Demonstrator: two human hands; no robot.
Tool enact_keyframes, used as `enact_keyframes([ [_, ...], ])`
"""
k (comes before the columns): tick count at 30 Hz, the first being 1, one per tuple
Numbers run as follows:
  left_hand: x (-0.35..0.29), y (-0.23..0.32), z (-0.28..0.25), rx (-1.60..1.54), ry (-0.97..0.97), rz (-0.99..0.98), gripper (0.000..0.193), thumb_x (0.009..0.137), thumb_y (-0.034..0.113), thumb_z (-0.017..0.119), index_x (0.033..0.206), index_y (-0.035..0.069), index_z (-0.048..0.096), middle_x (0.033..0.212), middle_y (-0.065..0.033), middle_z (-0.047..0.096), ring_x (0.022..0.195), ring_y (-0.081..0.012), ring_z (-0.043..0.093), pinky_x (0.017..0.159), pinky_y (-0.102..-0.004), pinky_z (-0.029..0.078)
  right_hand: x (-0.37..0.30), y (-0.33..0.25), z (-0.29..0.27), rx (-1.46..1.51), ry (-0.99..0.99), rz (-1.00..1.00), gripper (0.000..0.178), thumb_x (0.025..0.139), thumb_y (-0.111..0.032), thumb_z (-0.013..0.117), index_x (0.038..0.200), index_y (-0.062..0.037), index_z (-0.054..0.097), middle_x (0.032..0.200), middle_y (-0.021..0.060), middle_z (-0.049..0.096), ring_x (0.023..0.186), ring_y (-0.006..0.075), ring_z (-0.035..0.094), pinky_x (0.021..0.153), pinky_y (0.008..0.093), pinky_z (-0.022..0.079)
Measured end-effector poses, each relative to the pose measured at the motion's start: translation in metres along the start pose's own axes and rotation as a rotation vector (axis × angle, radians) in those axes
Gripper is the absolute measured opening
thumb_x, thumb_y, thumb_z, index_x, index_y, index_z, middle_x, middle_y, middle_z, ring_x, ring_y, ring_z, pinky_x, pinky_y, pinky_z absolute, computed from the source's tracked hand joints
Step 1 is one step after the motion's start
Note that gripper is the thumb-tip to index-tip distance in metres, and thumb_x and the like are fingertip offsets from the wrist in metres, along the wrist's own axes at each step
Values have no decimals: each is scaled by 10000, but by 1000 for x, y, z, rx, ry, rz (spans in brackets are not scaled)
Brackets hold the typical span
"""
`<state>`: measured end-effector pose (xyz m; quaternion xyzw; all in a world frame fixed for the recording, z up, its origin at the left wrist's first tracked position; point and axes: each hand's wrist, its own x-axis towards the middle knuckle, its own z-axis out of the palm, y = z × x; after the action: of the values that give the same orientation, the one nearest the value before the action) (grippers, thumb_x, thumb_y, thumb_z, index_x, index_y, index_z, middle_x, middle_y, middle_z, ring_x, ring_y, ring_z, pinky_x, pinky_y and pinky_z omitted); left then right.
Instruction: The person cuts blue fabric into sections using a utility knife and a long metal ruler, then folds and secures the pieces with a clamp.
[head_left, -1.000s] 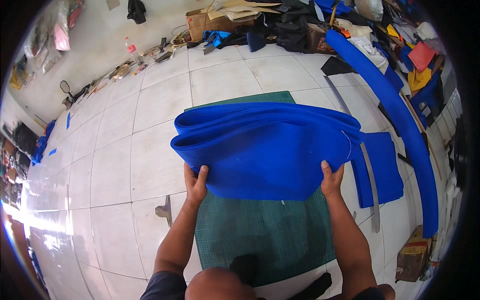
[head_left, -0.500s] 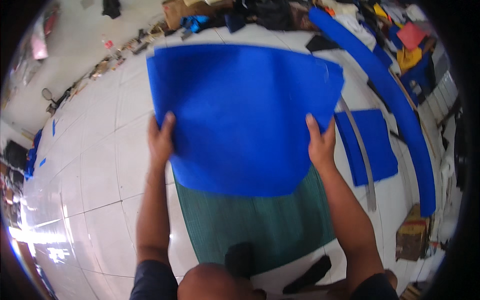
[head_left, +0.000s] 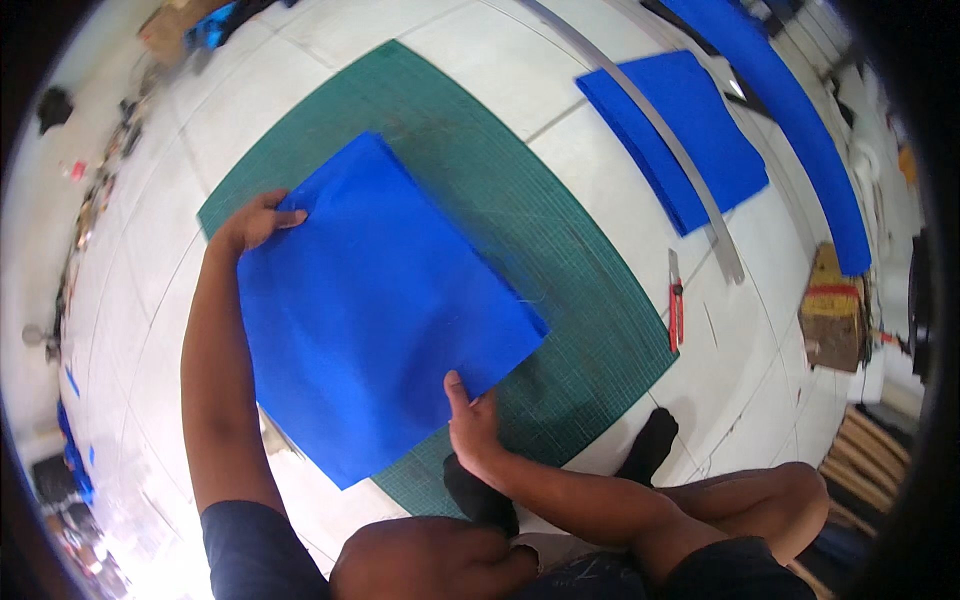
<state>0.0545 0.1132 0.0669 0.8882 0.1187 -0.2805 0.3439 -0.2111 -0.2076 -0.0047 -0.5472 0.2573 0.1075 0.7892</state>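
Folded blue fabric has swung leftward and aslant in the view since half a second ago, and now covers part of the green cutting mat; whether it rests there cannot be told. Left hand grips its upper left edge, thumb on top; right hand pinches the lower right edge. Near the mat's right corner lies a red cutter, with a metal strip across another blue stack beyond

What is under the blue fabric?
Green cutting mat and floor tiles show past the edges of the blue fabric; whatever lies directly beneath is covered.
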Motion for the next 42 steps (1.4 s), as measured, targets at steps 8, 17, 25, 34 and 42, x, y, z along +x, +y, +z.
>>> enact_keyframes([
  [8,61,-26,57,-9,128,24,608,856,390,699,1295,-12,578,1252,-200,608,1145,-301,587,1029,-401,419,36,24,-18,-68,72,38,591,945,-326,670,1304,47,384,1191,159,563,1083,248,560,974,392,429],
  [17,45,-34,84,356,451,344,552,886,376,681,1273,-4,580,1066,-205,593,1006,-360,585,916,-425,463,5,-22,-42,-252,-186,315,640,881,-362,737,1273,19,405,1194,154,508,1150,243,489,981,429,414],
  [25,27,-31,92,347,758,296,619,902,404,666,1364,22,512,1208,-218,590,1151,-372,557,982,-443,443,77,-122,-30,-1276,-421,-826,589,816,-312,755,1266,-15,518,1305,207,505,1234,395,458,998,493,379],
  [34,-146,-184,150,-258,976,-581,812,830,502,724,1374,-50,481,1316,-264,522,1239,-386,492,1053,-442,390,159,-113,-23,-1349,-377,-581,699,857,-355,723,1368,40,457,1322,273,543,1228,399,535,1050,467,410],
  [42,-180,-143,210,-513,798,-348,454,857,308,643,1117,-64,663,970,-238,701,906,-380,676,813,-427,526,185,-100,-25,-1378,-323,-395,643,911,-335,670,1398,26,458,1337,266,555,1227,374,561,1028,435,438],
])
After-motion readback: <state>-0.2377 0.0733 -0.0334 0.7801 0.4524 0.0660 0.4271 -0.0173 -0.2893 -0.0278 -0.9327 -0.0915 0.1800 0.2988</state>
